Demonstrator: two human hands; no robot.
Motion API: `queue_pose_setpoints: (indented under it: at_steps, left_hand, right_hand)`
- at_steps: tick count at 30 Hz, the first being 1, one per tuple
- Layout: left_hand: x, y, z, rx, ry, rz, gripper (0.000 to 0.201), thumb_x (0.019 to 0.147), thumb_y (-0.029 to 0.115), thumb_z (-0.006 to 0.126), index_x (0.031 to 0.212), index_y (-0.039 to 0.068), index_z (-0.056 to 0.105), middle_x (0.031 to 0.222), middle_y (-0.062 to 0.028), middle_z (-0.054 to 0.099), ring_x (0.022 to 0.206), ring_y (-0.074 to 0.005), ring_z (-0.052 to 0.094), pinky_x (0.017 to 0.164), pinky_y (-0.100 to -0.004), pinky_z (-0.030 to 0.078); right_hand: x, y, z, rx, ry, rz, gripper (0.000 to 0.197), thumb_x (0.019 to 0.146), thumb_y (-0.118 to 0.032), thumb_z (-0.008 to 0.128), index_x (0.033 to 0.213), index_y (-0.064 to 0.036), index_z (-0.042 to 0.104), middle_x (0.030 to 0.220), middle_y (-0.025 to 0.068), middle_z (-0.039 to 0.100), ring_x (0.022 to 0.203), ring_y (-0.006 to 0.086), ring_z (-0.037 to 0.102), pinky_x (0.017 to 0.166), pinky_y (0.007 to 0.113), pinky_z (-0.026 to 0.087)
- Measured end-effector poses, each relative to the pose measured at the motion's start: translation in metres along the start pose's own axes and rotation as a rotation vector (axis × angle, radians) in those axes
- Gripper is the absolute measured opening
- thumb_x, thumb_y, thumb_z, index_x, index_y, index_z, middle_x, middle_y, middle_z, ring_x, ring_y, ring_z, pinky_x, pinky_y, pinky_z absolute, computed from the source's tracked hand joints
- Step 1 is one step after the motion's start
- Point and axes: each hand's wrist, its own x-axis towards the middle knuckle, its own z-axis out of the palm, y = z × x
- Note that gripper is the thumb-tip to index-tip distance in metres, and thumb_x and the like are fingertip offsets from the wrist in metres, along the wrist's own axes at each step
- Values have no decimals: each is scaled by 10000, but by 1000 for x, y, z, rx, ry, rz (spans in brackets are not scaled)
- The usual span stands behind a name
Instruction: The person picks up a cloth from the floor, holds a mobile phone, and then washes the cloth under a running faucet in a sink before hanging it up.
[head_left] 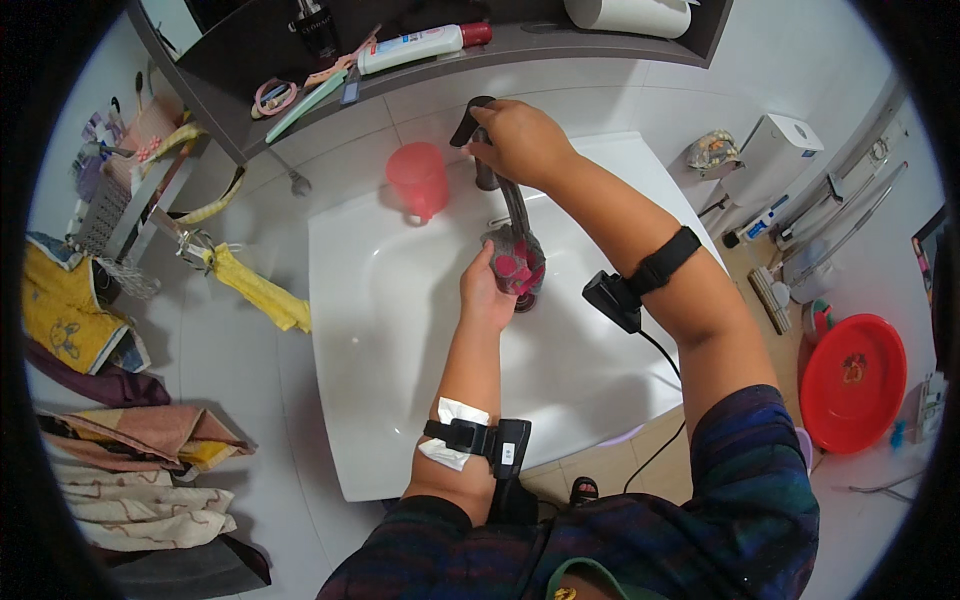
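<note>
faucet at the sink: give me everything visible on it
The faucet is dark grey, metallic-looking, with a curved spout arching forward over the white sink from the basin's back edge. The right hand grips its lever handle on top. Under the spout's outlet, the left hand holds a grey and pink cloth, which hides the outlet. Whether water is running can't be told.

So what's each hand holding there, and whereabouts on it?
The left hand grips a grey cloth with pink spots by its left side, under the spout. The right hand holds the tap handle from above.
</note>
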Motion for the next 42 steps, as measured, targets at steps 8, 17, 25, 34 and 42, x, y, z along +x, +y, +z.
queue_pose_setpoints:
  at_steps: [8,17,25,34,42]
  left_hand:
    - [-4,-2,9,18,8,-40,397,1020,300,337,1229,6,503,1202,-159,591,1098,-322,571,992,-511,428]
    - [-10,-1,16,34,47,-76,370,1012,293,370,1206,19,525,1189,-140,606,1107,-304,574,993,-496,429]
    - [-12,-1,20,45,63,-87,356,1004,283,394,1206,22,526,1189,-143,605,1105,-301,574,1000,-493,422]
    - [-10,-2,12,35,-20,-81,336,995,234,407,1191,5,555,1175,-133,605,1080,-267,578,956,-415,475]
    - [-7,-4,9,73,-40,-61,351,992,219,396,1213,-4,552,1193,-144,598,1072,-264,581,946,-403,484]
  right_hand:
    - [0,-7,12,-388,-51,-312,375,727,-176,684,1076,-47,633,930,97,628,856,268,636,746,363,514]
    - [1,-3,13,-297,-9,-260,382,709,-137,678,1076,-47,618,939,84,623,831,275,643,698,364,533]
    - [0,-3,12,-235,47,-251,239,803,-125,634,1035,-67,625,934,74,622,830,274,646,686,378,526]
    - [4,-4,9,-236,20,-203,182,855,-146,600,1019,-74,633,931,72,626,835,276,646,695,379,528]
    - [4,3,14,-168,86,-205,192,913,-190,559,1028,-62,644,940,85,627,848,286,640,704,384,524]
